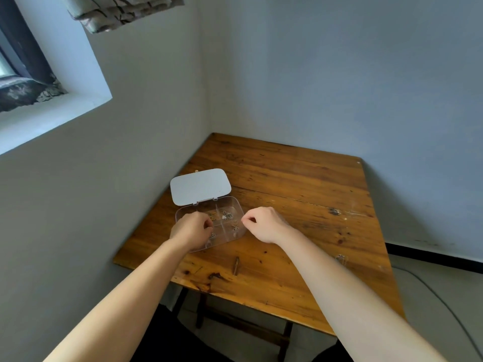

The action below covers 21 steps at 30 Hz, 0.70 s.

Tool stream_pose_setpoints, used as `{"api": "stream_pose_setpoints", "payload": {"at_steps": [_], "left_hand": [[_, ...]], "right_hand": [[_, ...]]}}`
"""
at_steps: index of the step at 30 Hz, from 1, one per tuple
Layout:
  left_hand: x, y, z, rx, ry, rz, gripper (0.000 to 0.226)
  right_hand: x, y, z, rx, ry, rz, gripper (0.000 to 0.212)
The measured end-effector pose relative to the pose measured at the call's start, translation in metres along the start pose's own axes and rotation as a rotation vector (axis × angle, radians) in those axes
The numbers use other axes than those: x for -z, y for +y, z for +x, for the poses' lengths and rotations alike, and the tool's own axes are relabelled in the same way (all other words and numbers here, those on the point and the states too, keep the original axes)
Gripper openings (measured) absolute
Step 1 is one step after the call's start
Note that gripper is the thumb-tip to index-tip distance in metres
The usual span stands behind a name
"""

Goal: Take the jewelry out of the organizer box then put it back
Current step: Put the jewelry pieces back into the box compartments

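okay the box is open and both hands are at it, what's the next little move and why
Probably lift out one piece with the left hand. The lid is open, jewelry lies in the box, and that hand is already over the left compartments. The right hand sits curled just outside.

Soft daylight from the window (10,66) at left; wide-angle edges bend.

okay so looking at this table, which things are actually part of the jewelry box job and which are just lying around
Part of the job:
organizer box, lid open
jewelry pieces in its compartments
left hand over the box
right hand beside it

Lying about:
small brown stick on the table
cable on the floor
curtain
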<state>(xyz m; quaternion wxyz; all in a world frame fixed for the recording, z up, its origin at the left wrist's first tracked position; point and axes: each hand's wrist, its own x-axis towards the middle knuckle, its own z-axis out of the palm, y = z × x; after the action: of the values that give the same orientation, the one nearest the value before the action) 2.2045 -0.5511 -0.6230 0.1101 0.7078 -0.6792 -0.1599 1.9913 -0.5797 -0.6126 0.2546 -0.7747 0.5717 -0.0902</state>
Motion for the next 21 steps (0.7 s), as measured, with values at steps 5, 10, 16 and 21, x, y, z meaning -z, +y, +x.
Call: {"api": "stream_pose_setpoints", "payload": {"at_steps": [5,10,16,21], "left_hand": [[-0.018,0.024,-0.014,-0.223,0.294,-0.042,0.017],[-0.063,0.070,-0.027,-0.495,0.332,0.004,0.015],[-0.118,0.110,-0.034,-0.515,0.107,0.053,0.031],[-0.137,0.111,-0.035,-0.523,0.096,0.129,0.032]], "right_hand": [[0.010,0.043,-0.040,-0.047,0.193,0.126,0.028],[0.006,0.103,-0.085,-0.210,0.274,0.165,0.026],[-0.005,0.150,-0.130,-0.483,0.356,-0.011,0.075],[-0.014,0.171,-0.142,-0.545,0.297,-0.171,0.098]]}}
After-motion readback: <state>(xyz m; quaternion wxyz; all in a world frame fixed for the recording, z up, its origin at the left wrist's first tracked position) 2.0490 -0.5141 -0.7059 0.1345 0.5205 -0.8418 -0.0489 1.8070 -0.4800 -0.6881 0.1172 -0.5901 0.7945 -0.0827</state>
